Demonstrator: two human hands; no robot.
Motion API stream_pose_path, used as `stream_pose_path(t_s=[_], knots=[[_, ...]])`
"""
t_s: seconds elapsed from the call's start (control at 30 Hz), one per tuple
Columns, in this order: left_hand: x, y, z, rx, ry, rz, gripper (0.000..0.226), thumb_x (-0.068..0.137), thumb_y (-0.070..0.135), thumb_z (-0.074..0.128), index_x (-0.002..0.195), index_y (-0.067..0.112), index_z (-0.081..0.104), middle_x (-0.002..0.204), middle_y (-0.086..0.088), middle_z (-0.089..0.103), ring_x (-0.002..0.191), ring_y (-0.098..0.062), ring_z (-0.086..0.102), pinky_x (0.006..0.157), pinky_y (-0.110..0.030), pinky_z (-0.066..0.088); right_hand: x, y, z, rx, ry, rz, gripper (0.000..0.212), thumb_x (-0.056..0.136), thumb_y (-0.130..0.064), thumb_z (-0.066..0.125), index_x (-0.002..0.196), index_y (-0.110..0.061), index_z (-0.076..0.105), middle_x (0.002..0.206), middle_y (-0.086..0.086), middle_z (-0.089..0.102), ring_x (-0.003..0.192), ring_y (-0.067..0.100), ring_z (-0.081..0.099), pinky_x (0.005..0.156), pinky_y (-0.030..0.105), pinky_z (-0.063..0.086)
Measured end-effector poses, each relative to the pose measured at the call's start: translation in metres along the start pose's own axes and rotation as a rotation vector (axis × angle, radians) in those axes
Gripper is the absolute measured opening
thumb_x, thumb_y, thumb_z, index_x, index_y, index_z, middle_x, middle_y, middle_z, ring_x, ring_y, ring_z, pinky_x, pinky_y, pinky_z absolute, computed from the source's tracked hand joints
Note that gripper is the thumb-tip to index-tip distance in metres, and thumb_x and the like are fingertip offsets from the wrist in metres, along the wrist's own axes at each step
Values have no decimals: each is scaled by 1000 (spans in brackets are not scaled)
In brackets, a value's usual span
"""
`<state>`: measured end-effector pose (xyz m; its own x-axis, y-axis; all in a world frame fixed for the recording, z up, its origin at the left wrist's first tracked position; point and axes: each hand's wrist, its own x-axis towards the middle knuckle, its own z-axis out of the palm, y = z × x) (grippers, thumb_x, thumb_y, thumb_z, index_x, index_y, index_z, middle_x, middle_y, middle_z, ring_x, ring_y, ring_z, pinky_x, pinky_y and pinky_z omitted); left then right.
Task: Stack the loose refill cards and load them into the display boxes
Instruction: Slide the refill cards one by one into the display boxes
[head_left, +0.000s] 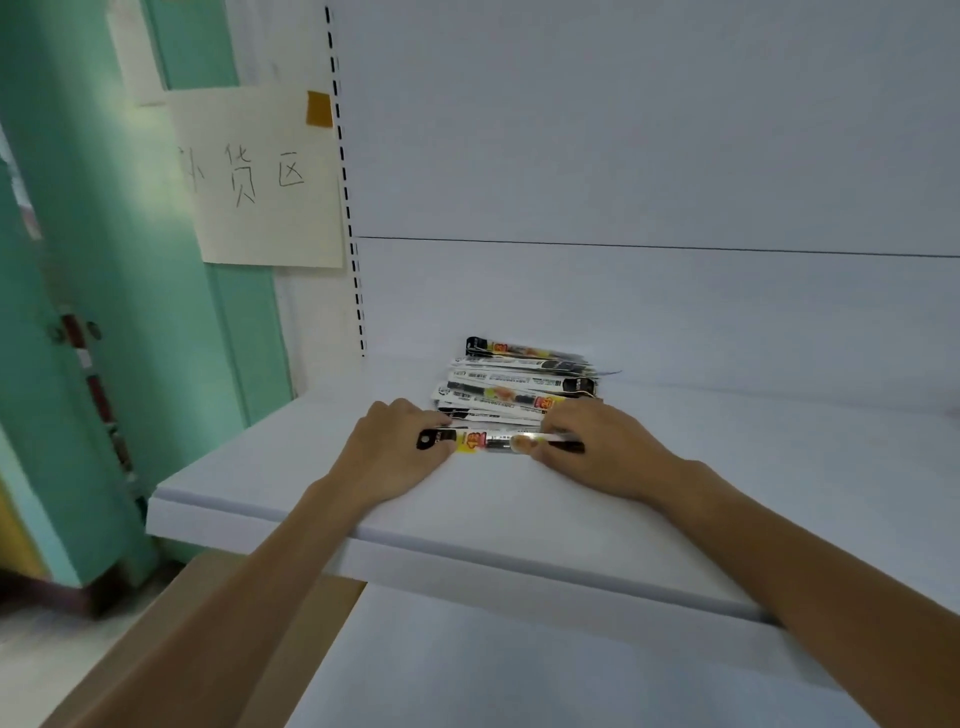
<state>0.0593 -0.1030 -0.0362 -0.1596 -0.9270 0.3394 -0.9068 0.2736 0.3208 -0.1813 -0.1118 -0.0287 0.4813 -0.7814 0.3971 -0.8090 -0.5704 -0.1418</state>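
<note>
My left hand and right hand each pinched an end of one refill card, low at the white shelf, just before the loose pile.

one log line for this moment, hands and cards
left hand: grips left end of refill card | right hand: pinches right end | card pile: loose on shelf, behind hands

Forearms enter from 7 and 4 o'clock. Left hand and right hand, knuckles up, fingers curled, pinch opposite ends of one refill card.
</note>
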Motion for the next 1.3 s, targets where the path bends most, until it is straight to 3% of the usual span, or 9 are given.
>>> stream_pose_path(t_s=[0.07, 0.2, 0.47, 0.63, 0.8, 0.9, 1.0, 1.13, 1.3], knots=[[1, -1, 2, 35, -18, -1, 44, 91, 44, 49, 133, 32, 48, 128, -4, 51, 116, -26, 45, 99, -36, 37, 0, -2, -1, 2, 5, 6, 37, 87, -55, 48, 93, -20, 58, 86, -9, 54, 80, 10, 48, 68, 24, 39], [1, -1, 2, 17, -45, 32, 39, 92, 40, 46, 130, 35, 51, 130, 1, 51, 114, -21, 46, 98, -37, 38, -1, -2, 1, -10, 28, -43, 48, 88, -57, 45, 107, -17, 65, 98, -3, 56, 92, 12, 47, 82, 27, 41], [-2, 4, 0, -36, -8, 78, 27, 92, 28, 50, 115, 22, 62, 93, 7, 60, 80, -13, 51, 70, -27, 35, -2, -4, -1, -58, 27, -91, 79, 78, -74, 19, 94, -16, 70, 111, -6, 60, 103, 13, 47, 80, 25, 33], [-2, 5, -1, 35, -34, 64, 35, 94, 32, 46, 127, 27, 56, 114, 0, 53, 106, -18, 47, 88, -30, 38, -7, -5, 1, -124, -17, 101, 67, 83, -73, 30, 111, -19, 59, 124, -5, 48, 118, 15, 38, 98, 34, 32], [-4, 4, -3, -60, -34, 95, 29, 91, 27, 53, 118, 24, 62, 112, 2, 54, 101, -14, 49, 88, -28, 42, -8, -5, -1, -105, -29, 137, 59, 83, -70, 39, 109, -24, 66, 137, -3, 36, 130, 17, 23, 108, 40, 22], [-6, 6, -4, -52, -24, 145, 23, 91, 24, 52, 111, 21, 63, 107, 2, 61, 92, -13, 52, 80, -28, 44, -6, -5, 0, -109, 87, 47, 54, 83, -64, 49, 92, -15, 70, 129, -2, 48, 123, 15, 34, 102, 38, 33], [-9, 12, -7, -4, 8, 172, 26, 91, 25, 52, 115, 21, 60, 106, 2, 62, 93, -16, 54, 82, -31, 43, -7, -6, -4, -74, 148, -31, 57, 79, -64, 45, 81, -10, 65, 112, 0, 56, 106, 17, 46, 83, 29, 41], [-14, 15, -13, -47, 108, 211, 32, 86, 20, 63, 118, 20, 62, 108, -1, 68, 95, -19, 62, 86, -29, 45, -10, -13, -9, -123, 136, -163, 22, 82, -24, 66, 91, -7, 55, 105, 7, 54, 81, 27, 55, 64, 33, 45], [-11, 12, -9, 96, 159, 257, 31, 87, 29, 59, 118, 23, 61, 108, -1, 64, 97, -19, 58, 85, -31, 42, -11, -15, -20, -179, 143, -122, 29, 89, -8, 52, 118, -11, 52, 113, 6, 62, 94, 30, 59, 69, 34, 44]])
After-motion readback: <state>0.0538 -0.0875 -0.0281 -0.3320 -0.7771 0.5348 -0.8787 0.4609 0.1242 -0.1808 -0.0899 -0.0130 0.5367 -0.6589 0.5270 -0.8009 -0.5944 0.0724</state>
